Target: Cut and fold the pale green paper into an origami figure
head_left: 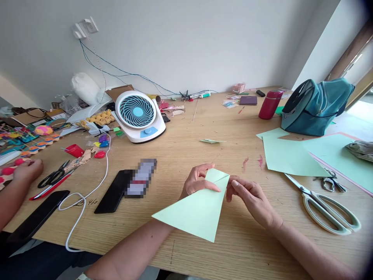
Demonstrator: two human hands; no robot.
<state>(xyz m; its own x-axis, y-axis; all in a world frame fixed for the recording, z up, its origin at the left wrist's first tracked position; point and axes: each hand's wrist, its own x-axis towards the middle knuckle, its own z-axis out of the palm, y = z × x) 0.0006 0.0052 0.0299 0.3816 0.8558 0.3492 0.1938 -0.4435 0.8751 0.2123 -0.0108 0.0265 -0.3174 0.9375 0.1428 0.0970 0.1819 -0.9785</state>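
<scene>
A folded sheet of pale green paper (194, 216) is held up above the table in both hands, wide at its lower edge and narrow at the top. My left hand (198, 182) grips it near the upper left, a finger lying across its front and the rest partly hidden behind. With thumb and fingers, my right hand (247, 196) pinches the upper right corner, where a crease runs. Beyond the hands, a small folded green paper piece (212, 141) lies on the table.
Large scissors (326, 210) and green sheets (291, 155) lie to the right, near a teal bag (317, 109) and red flask (270, 104). A fan (138, 114), phone (112, 192) and white cable (84, 198) are on the left. Another person's hand (27, 171) works at far left.
</scene>
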